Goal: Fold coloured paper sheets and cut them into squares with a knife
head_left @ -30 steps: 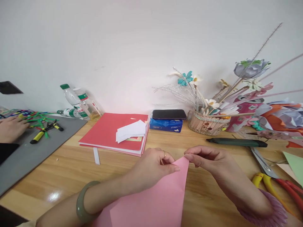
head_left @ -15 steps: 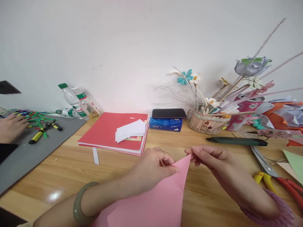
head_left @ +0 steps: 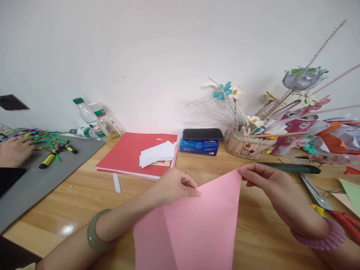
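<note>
A large sheet of pink paper (head_left: 205, 221) is held up over the wooden table, its lower part running out of view at the bottom. My left hand (head_left: 177, 187), with a ring on one finger, pinches the sheet's upper edge between thumb and fingers. At the top right corner, my right hand (head_left: 261, 180) grips the paper with thumb and fingertips. A slanting line, with a darker area to its left, runs down the sheet; whether it is a fold or an overlap I cannot tell.
Behind lie red paper (head_left: 120, 152) with white slips (head_left: 157, 153), and a tissue pack (head_left: 198, 146) under a phone (head_left: 202, 134). Right are a flower basket (head_left: 250, 146), a green-black cutter (head_left: 298, 167) and scissors (head_left: 317, 195). Another person's hand (head_left: 17, 150) is near pliers (head_left: 52, 158) on a grey mat (head_left: 70, 165).
My right hand has moved up and right with the paper's corner, away from my left hand. My left hand has shifted slightly left, and more of the sheet shows between them.
</note>
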`<state>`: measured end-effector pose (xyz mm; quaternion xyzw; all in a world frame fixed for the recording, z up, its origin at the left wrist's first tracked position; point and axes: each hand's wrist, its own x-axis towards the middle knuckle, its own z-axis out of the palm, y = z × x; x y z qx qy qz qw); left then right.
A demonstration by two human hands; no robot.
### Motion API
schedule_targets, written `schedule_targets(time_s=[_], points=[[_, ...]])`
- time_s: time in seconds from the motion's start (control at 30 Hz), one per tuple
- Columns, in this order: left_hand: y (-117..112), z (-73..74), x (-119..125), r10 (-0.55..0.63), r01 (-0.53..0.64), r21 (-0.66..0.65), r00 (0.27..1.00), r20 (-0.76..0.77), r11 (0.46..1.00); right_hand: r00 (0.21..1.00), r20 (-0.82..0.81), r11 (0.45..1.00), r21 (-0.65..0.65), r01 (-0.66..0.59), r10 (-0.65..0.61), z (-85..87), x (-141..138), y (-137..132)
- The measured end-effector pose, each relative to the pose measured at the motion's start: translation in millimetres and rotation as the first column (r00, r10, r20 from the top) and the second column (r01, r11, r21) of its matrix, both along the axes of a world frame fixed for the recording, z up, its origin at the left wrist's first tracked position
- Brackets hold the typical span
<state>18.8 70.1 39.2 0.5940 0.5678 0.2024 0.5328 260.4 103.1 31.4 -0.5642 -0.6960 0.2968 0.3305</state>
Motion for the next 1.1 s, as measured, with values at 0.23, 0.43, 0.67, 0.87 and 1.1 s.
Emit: schedule_targets(time_s=[0.23,0.43,0.67,0.87,1.1], points=[[-2,-32.7,-4,0.023,-0.009,0.178,0.997,-0.077,0.984,0.979,0.199,0.949,0.315,-0.023,-0.042,-21.0,-1,-18],[-9,-43.5,-5,0.034,0.133,0.538,0.957,-0.289,0.833,0.664,0.635,0.635,0.333,-0.697,0.395,-32.2,-47,-58],[-43,-51.2,-39,0.033,0.402,0.665,0.841,-0.539,0.629,0.59,0.735,0.556,0.353,-0.752,0.333,-43.0,-43,-54],[-63,-64.5,-42,0.147,0.431,0.706,0.788,-0.598,0.562,0.549,0.795,0.462,0.397,-0.793,0.259,-42.1,-42,-50],[-71,-67.5,-44,0.118,0.514,0.668,0.739,-0.664,0.538,0.531,0.81,0.419,0.404,-0.813,0.248,-48.3,-40,-45]])
